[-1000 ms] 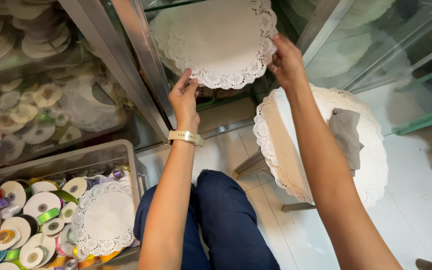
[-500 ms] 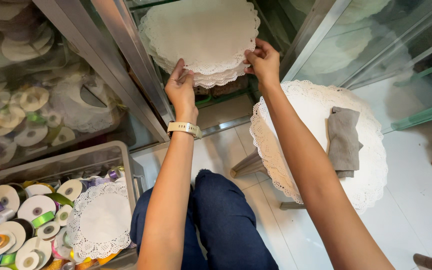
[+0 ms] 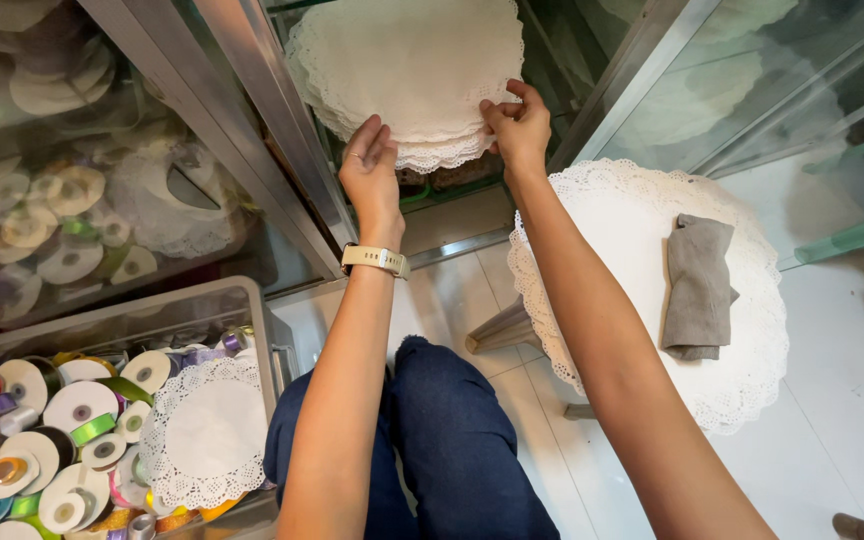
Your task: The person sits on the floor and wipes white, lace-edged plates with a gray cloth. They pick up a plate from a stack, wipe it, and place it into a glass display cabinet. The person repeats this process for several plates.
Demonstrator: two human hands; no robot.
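Stack of white lace doilies point(image 3: 407, 70) gripped at near edge inside glass cabinet: left hand point(image 3: 370, 170) fingers pinched, right hand point(image 3: 517, 125) fingers pinched. Step judged: squaring stack on shelf. Even two-handed support needed next.

Doily stack point(image 3: 407, 75) running off top edge; left hand point(image 3: 370, 170) fingertips hiding beneath its rim. Ribbon box point(image 3: 102, 320) getting cropped left and bottom.

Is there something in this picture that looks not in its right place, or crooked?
Two small things. A crumpled grey cloth lies on the large doily covering the stool. One small doily rests on the ribbon spools in the clear bin. The stack of doilies, held by the left hand and right hand, looks even.
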